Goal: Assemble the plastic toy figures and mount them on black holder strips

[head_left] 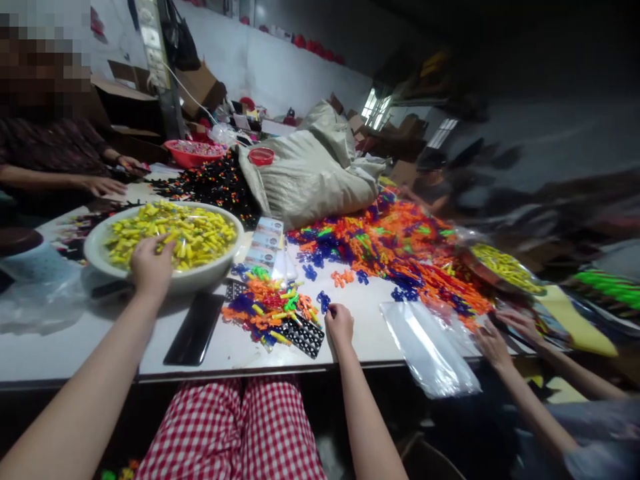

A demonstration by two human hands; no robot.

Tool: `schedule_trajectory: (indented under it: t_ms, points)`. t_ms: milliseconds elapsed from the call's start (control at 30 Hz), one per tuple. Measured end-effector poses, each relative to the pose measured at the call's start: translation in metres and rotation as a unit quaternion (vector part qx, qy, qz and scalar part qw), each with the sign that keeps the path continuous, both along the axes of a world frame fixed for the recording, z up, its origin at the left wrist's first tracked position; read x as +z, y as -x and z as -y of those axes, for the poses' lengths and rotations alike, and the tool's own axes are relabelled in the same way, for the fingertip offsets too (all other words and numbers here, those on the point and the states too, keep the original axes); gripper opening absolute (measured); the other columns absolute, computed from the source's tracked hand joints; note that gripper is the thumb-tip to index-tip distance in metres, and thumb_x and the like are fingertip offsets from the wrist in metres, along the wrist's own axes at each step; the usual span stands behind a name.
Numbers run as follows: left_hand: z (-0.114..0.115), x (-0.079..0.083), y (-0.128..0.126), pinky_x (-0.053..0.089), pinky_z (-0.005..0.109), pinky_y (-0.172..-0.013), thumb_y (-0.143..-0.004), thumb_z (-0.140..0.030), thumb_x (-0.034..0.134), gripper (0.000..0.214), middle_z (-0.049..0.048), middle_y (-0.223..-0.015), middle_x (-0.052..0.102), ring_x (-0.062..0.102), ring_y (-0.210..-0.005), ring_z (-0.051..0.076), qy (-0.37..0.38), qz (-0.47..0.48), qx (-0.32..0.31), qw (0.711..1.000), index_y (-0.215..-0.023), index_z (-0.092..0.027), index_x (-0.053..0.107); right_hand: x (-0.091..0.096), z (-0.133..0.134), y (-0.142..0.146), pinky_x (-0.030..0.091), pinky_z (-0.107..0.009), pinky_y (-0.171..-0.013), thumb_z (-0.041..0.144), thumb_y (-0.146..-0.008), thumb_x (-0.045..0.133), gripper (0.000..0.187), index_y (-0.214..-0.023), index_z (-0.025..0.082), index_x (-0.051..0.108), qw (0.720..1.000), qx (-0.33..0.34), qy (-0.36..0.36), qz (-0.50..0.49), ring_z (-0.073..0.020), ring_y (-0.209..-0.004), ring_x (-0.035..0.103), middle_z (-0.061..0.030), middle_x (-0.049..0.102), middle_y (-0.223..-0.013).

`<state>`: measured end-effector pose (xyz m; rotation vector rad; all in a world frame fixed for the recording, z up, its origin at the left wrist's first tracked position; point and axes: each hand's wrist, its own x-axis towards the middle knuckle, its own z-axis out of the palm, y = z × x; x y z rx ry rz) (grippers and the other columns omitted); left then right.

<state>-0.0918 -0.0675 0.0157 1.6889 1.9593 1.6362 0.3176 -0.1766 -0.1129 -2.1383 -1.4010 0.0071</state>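
My left hand (pixel 153 263) is at the near rim of a white basin (pixel 93 250) heaped with small yellow plastic pieces (pixel 203 233). Its fingers are bent together among the pieces; what they hold, if anything, is hidden. My right hand (pixel 341 323) is low over the table, thumb and fingers pinched at the edge of a small dark-blue plastic figure (pixel 323 300). Between my hands lies a mixed pile of orange, red, green, blue and yellow pieces (pixel 270 307), partly covering a black patterned sheet (pixel 303 335).
A black phone (pixel 194 330) lies by the basin. Printed cards (pixel 265 243) stand behind the pile. Clear plastic bags (pixel 430 347) overhang the table edge at right, near a co-worker's hands (pixel 495 343). A large sack (pixel 310 177) and a colourful heap (pixel 380 247) lie beyond. Another person sits far left.
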Motion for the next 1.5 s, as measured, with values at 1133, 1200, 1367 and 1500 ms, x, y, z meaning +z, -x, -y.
schedule_trajectory:
  t_ms: [1133,1200,1367,1500]
  points:
    - [0.233,-0.053,-0.102,0.042,0.028,-0.093,-0.072,-0.016,0.061,0.048,0.0020,-0.106,0.059,0.056,-0.101,0.013,0.242,0.578,-0.347,0.698,-0.117,-0.026,0.046,0.062,0.168,0.159,0.043,-0.023,-0.059,0.036,-0.070,0.066,0.039,-0.107,0.026,0.058,0.730,0.115,-0.038,-0.672,-0.0080,-0.061,0.048,0.0031,0.056,-0.079]
    - [0.229,-0.050,-0.099,0.046,0.023,-0.079,-0.073,-0.023,0.060,0.022,-0.0002,-0.083,0.058,0.058,-0.079,0.010,0.247,0.619,-0.328,0.670,-0.094,-0.020,0.054,0.060,0.172,0.165,0.043,-0.022,-0.061,0.031,-0.066,0.071,0.036,-0.099,0.027,0.058,0.727,0.124,-0.042,-0.674,-0.0077,-0.063,0.049,0.0045,0.056,-0.078]
    - [0.224,-0.040,-0.096,0.041,0.016,-0.054,-0.074,-0.028,0.059,0.022,-0.0067,-0.056,0.039,0.042,-0.049,0.005,0.248,0.613,-0.323,0.677,-0.067,-0.018,0.042,0.064,0.178,0.184,0.044,-0.022,-0.060,0.025,-0.055,0.077,0.027,-0.074,0.022,0.058,0.702,0.110,0.005,-0.703,-0.0092,-0.063,0.051,0.0046,0.057,-0.069]
    - [0.222,-0.029,-0.093,0.046,0.020,-0.069,-0.070,-0.018,0.048,0.014,-0.0042,-0.069,0.052,0.056,-0.067,0.008,0.195,0.636,-0.328,0.671,-0.083,-0.021,0.047,0.066,0.180,0.194,0.039,-0.021,-0.051,0.032,-0.060,0.074,0.023,-0.075,0.021,0.060,0.638,0.088,0.017,-0.764,-0.0072,-0.053,0.046,0.0049,0.056,-0.063]
